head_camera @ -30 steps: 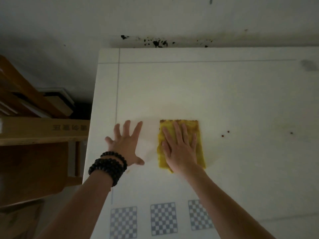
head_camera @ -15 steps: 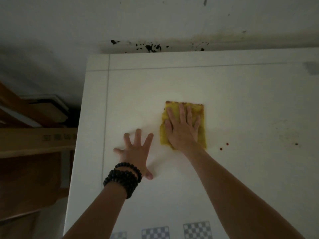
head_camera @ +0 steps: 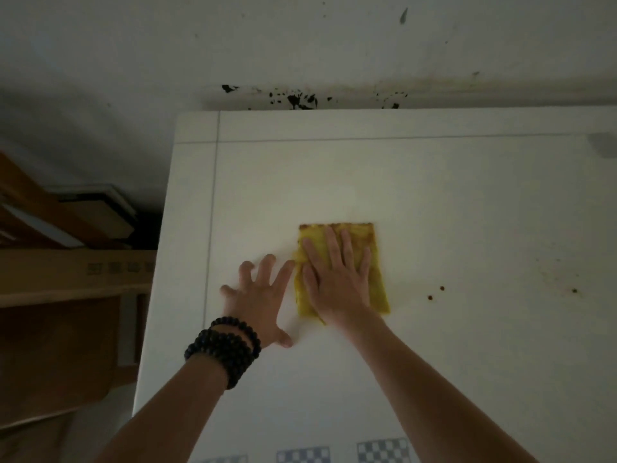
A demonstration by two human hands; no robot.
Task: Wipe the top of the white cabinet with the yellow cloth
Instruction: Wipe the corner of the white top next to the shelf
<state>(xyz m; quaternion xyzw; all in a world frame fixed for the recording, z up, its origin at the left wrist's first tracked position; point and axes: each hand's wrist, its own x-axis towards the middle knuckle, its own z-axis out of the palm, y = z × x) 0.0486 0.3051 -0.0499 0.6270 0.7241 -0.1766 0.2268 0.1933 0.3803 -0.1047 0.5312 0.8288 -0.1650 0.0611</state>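
Note:
The white cabinet top fills most of the view. A folded yellow cloth lies flat on it, left of centre. My right hand presses palm-down on the cloth, fingers pointing toward the wall and covering most of it. My left hand rests on the bare cabinet top just left of the cloth. Its fingers are spread and it holds nothing. A dark bead bracelet wraps that wrist.
Two small reddish spots and a dark speck sit right of the cloth, with a grey smudge at the far right. Checkerboard markers line the near edge. Wooden shelving and a cardboard box stand left of the cabinet.
My right hand pushed the cloth away toward the wall, then drew it partway back toward me. My left hand stayed flat on the cabinet top beside it.

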